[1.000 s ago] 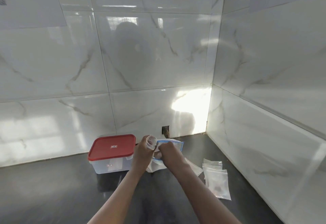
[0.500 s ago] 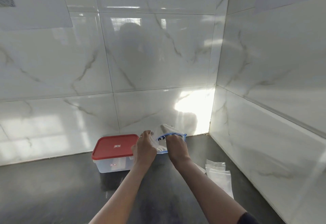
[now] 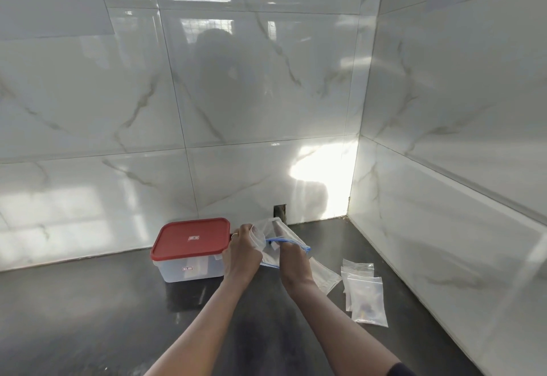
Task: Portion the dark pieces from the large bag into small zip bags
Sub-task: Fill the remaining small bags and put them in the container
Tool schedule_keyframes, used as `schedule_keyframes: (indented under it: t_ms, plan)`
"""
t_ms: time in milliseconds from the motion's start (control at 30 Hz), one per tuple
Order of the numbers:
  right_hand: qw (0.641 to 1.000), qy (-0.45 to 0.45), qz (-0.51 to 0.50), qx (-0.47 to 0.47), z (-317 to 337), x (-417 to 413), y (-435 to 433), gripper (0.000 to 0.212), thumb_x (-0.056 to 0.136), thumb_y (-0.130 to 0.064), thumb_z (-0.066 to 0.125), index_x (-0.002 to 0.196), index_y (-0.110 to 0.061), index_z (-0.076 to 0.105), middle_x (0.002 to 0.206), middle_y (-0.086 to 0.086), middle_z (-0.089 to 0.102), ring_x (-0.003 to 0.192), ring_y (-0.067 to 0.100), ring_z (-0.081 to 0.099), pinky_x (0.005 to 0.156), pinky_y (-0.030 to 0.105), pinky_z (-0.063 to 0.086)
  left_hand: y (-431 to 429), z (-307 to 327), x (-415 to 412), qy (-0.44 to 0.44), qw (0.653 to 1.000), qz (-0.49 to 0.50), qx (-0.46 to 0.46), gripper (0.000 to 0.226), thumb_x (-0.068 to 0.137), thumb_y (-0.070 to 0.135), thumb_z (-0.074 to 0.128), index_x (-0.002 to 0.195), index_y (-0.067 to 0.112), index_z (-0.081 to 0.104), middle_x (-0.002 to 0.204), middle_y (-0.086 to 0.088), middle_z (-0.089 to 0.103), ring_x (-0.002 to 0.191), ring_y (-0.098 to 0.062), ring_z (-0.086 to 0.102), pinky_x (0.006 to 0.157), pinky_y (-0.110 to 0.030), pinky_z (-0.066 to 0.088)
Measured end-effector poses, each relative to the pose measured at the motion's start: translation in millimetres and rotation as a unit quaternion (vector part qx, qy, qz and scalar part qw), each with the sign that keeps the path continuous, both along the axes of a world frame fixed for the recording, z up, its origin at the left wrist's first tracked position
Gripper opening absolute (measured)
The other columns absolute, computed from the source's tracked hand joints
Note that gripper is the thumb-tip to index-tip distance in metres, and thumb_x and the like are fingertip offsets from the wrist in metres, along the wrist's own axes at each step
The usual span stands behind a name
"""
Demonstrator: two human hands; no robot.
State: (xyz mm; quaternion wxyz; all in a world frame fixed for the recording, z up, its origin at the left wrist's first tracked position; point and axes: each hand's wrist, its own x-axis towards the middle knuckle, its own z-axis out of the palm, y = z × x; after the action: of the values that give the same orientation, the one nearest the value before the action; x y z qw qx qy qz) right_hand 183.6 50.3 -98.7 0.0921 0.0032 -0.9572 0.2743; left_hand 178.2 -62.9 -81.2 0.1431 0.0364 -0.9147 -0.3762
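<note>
Clear plastic fills both hands: the left hand [image 3: 242,252] clutches a crumpled small zip bag [image 3: 258,238], and the right hand [image 3: 293,261] grasps the large bag [image 3: 321,275] at its blue zip mouth, just beside a red-lidded container [image 3: 192,245]. Spare zip bags [image 3: 367,298] lie on the dark desk [image 3: 88,316] to the right.

1. Back wall [image 3: 207,94]: large glossy white tiles with grey marble veining.
2. Right wall [image 3: 458,138]: same tile, meets the back wall in a corner right of centre.
3. Table [image 3: 74,316]: dark, dull sheen, fills the lower frame.
4. Bright light patch [image 3: 319,165]: low on the back wall, beside the corner.
5. Small rectangular hole [image 3: 279,214]: at the back wall's base, centre.
</note>
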Motion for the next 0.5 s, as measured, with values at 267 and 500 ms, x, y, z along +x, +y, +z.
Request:
schedule_keyframes:
  t_ms: [267, 500]
  plan:
    - [0.987, 0.018, 0.059, 0.146, -20.4, 9.5, -13.6, 0.045, 0.092, 0.002, 0.037, 0.135, -0.009, 0.038, 0.119, 0.014, 0.057, 0.108, 0.033, 0.059, 0.085, 0.040, 0.047, 0.4, -8.6, -2.0, -0.012, 1.000, 0.009, 0.025, 0.026, 0.091, 0.020, 0.051, 0.114, 0.011, 0.055, 0.109, -0.010, 0.064, 0.107, -0.031, 0.056, 0.087, -0.036, 0.042]
    - [0.907, -0.003, 0.195, 0.373, -25.2, 34.8, -13.9, 0.024, 0.044, -0.030, 0.084, 0.060, -0.017, 0.071, 0.052, -0.003, 0.061, 0.041, 0.012, 0.058, 0.045, 0.021, 0.020, -0.1, -2.2, -2.9, 0.033, 0.999, -0.008, -0.019, 0.024, 0.088, 0.007, 0.054, 0.110, 0.008, 0.062, 0.104, -0.012, 0.069, 0.099, -0.032, 0.061, 0.079, -0.029, 0.043]
